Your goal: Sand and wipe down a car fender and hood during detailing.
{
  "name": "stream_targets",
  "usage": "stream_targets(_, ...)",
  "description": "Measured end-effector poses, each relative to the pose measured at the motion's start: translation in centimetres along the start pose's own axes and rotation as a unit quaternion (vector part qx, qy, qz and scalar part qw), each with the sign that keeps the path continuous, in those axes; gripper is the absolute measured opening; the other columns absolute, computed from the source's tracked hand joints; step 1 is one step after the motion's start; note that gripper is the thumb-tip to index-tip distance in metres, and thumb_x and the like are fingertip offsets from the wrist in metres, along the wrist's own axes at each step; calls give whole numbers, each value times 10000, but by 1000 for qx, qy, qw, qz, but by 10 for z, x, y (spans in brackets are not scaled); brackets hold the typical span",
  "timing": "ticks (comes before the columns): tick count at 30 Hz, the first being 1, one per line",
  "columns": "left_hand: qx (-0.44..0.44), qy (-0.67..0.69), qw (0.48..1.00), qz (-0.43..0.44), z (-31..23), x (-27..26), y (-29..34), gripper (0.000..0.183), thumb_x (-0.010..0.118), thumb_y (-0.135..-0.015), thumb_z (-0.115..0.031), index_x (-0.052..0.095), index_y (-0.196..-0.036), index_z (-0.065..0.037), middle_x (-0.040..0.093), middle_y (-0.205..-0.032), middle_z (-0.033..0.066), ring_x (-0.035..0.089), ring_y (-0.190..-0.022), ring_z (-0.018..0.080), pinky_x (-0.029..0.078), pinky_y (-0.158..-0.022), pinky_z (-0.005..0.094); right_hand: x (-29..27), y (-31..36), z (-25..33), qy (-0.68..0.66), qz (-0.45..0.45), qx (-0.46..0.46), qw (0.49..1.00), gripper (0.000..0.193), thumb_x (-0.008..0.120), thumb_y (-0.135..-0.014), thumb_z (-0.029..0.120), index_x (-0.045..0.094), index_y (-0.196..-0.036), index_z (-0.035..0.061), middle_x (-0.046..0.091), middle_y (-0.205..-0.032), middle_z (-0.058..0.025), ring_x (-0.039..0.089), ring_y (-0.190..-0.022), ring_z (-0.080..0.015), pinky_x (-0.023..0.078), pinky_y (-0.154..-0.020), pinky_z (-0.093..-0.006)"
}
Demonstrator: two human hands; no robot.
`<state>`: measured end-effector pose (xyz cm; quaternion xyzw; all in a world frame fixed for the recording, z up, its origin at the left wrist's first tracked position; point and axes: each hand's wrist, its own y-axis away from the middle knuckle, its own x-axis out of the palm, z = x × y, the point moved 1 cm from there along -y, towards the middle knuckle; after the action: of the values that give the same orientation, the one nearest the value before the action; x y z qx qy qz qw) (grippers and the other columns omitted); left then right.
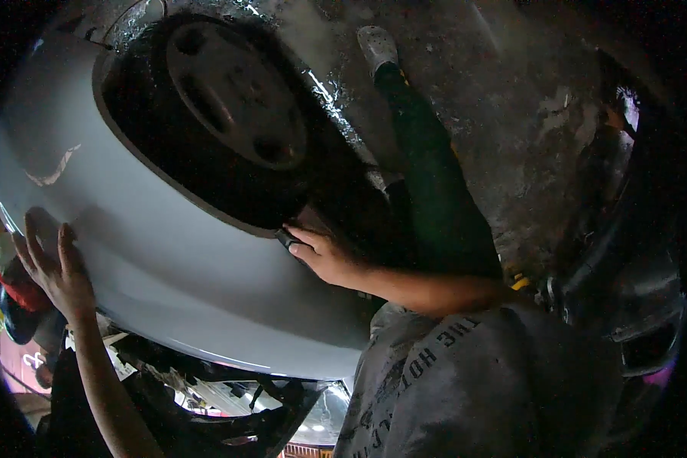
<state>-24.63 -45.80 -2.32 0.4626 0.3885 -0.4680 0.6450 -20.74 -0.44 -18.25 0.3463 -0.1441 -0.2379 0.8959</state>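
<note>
A smooth grey car fender (168, 252) curves across the left and middle, its wheel arch edge (198, 200) running round a dark wheel (237, 95). My left hand (57, 267) lies on the fender's outer left part, fingers stretched out and spread. At the lower end of the arch edge is my right hand (328, 256), its fingers bent around a small dark piece (285, 237) that touches the edge. What exactly this piece is cannot be made out. A pale streaky mark (57, 168) shows on the panel's upper left.
Below the fender lies an open bay (229, 404) with dark parts and bright reflections. A leg in dark green trousers (435, 175) with a grey clog (378, 47) stretches over the stained floor (527, 137). Red and dark objects (23, 294) sit past my left hand.
</note>
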Motion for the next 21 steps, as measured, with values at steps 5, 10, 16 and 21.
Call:
stream_targets(5, -191, 154, 969, -33, -24, 4, -25, 364, 581, -1007, -228, 583, -1357, -325, 379, -1587, 74, 255, -1472, 389, 264, -1194, 481, -9, -24, -83, -147, -5, 229, 962, 416, 623, -974, 230, 602, -1328, 14, 651, -1297, -191, 604, -1213, -293, 441, -1045, -411)
stream_targets(10, 61, -28, 998, -15, 1, -3, 1, 398, 572, -1012, -291, 555, -1406, -239, 387, -1583, 70, 245, -1476, 387, 245, -1200, 485, 9, 3, 3, -56, 5, 111, 992, 483, 608, -986, 279, 548, -1390, 21, 591, -1382, -194, 559, -1280, -321, 408, -1092, -393)
stream_targets(16, -23, 31, 999, -10, -6, 8, -11, 380, 622, -981, -239, 598, -1360, -214, 418, -1560, 63, 246, -1474, 406, 230, -1196, 507, 21, -39, -129, -23, -8, 283, 959, 466, 575, -1000, 292, 559, -1365, 2, 567, -1411, -201, 553, -1290, -345, 443, -1060, -396)
stream_targets(21, -39, 43, 998, 7, 5, -2, 11, 363, 614, -982, -204, 606, -1344, -237, 410, -1563, 80, 242, -1476, 407, 235, -1196, 505, 28, -15, -95, -6, 0, 188, 982, 508, 552, -1009, 286, 498, -1432, 10, 526, -1450, -215, 505, -1343, -351, 387, -1122, -403)
